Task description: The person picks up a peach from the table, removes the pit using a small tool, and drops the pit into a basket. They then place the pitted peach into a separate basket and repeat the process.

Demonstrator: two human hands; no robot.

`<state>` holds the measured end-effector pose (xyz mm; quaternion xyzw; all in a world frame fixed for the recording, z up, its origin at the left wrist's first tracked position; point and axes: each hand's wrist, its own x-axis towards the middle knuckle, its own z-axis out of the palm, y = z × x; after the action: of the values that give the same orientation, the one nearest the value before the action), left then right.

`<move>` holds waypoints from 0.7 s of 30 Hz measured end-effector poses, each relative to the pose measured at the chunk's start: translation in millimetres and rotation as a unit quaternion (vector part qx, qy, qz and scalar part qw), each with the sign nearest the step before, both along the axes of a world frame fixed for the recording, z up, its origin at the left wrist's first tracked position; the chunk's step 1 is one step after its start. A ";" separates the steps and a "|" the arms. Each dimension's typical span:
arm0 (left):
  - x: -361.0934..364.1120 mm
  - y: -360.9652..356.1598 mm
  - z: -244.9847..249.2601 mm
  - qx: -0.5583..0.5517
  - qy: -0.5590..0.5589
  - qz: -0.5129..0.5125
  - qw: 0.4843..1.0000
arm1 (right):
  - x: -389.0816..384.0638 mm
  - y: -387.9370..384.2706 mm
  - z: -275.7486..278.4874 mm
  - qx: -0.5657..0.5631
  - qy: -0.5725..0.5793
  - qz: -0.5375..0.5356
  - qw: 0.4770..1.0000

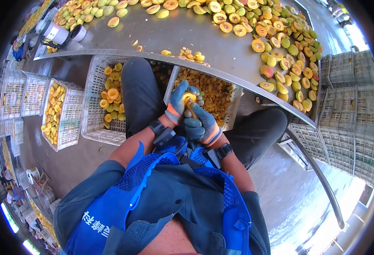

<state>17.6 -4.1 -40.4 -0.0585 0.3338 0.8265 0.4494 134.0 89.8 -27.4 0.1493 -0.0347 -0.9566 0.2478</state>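
My left hand (179, 101), in a blue and orange work glove, is closed around a halved yellow fruit (189, 98), its hollow side facing up. My right hand (201, 124), gloved alike, is pressed close against it with curled fingers. A narrow brownish thing shows between the right fingers and the fruit, but its kind is hidden. Both hands are over a crate (236, 104) of yellow fruit pieces (216, 95), between my knees.
Halved fruits (276, 40) are heaped along the metal table (170, 36), whose raised edge runs before my knees. A crate (94, 89) of fruit halves stands left, another filled crate (70, 114) beyond it. Crates (344, 110) are stacked right. Buckets (56, 33) sit at the table's left end.
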 end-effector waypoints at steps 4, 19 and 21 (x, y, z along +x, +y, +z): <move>-1.1 2.9 2.0 0.028 -0.018 0.002 0.999 | -1.0 -1.7 -1.3 -0.024 0.026 -0.022 0.999; 5.1 -0.9 3.6 -0.037 0.075 0.029 0.996 | 5.1 -8.5 8.9 -0.034 0.014 -0.031 0.999; 5.1 4.3 6.0 -0.023 0.024 0.050 0.998 | 2.0 -8.0 4.5 -0.071 0.019 -0.035 0.997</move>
<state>22.7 0.2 -34.4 -0.0654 0.3604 0.8411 0.3980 136.0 81.8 -22.9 0.1118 -0.1027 -0.9626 0.2243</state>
